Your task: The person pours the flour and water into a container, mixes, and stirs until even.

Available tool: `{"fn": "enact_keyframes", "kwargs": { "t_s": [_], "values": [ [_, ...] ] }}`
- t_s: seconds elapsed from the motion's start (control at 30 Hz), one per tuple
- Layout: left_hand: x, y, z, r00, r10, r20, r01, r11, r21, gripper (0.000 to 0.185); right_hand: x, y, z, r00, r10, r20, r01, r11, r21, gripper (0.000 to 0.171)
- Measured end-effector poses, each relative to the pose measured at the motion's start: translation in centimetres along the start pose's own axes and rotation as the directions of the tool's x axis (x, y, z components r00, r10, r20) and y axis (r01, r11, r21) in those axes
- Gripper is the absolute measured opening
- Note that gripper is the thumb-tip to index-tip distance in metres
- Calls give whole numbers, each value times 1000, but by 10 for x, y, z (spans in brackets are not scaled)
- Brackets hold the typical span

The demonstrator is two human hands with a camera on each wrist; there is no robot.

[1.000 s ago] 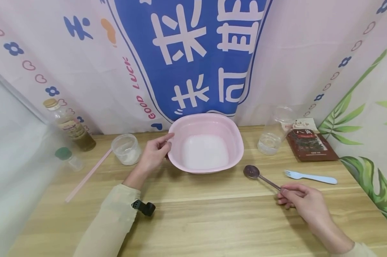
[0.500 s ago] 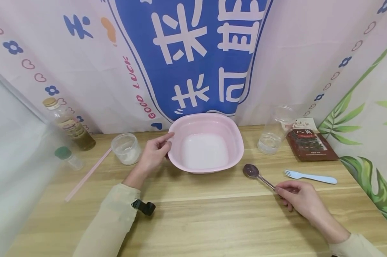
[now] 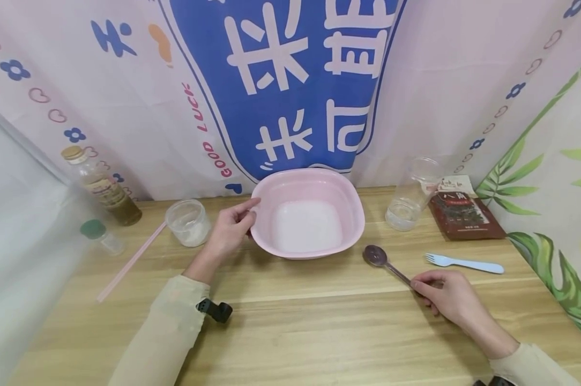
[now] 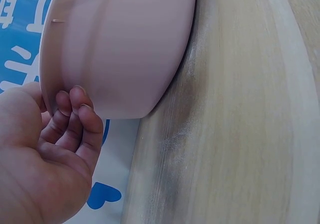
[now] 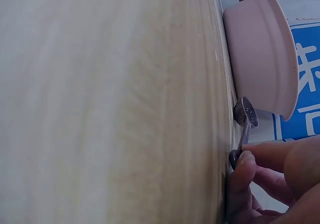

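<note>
A pink plastic basin (image 3: 307, 249) stands at the back middle of the table, its inside bottom showing white. At its left side my left hand (image 3: 230, 228) grips the rim, with fingers curled beneath it in the left wrist view. To the right of the basin lies a dark purple-brown spoon (image 3: 376, 256), its bowl toward the basin. My right hand (image 3: 445, 297) pinches the end of its handle between thumb and fingers. The right wrist view shows the spoon's bowl (image 5: 245, 112) close by the table surface, in front of the basin.
Left of the basin are a clear tub (image 3: 188, 228) with white contents, pink chopsticks (image 3: 131, 264), a green-capped jar (image 3: 99, 236) and a corked oil bottle (image 3: 104, 187). On the right stand a clear cup (image 3: 406, 206) with liquid, a brown packet (image 3: 464, 214) and a blue fork (image 3: 464, 263).
My right hand has shifted slightly left along the spoon's handle and now pinches it with thumb and fingers closer together. The left hand stays on the basin's rim.
</note>
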State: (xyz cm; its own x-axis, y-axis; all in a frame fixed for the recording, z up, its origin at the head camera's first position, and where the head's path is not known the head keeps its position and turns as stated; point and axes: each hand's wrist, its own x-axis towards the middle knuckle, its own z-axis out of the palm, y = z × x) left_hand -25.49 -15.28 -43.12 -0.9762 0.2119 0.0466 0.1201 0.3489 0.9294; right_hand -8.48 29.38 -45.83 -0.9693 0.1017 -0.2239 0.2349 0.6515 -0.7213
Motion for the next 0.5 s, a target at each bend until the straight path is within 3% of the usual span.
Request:
{"fn": "enact_keyframes", "kwargs": {
  "t_s": [0.5],
  "values": [
    [1, 2, -3, 1000, 22, -5, -21, 999, 49, 44, -1, 0, 0, 999, -39, 8, 39, 999, -35, 24]
  ]
}}
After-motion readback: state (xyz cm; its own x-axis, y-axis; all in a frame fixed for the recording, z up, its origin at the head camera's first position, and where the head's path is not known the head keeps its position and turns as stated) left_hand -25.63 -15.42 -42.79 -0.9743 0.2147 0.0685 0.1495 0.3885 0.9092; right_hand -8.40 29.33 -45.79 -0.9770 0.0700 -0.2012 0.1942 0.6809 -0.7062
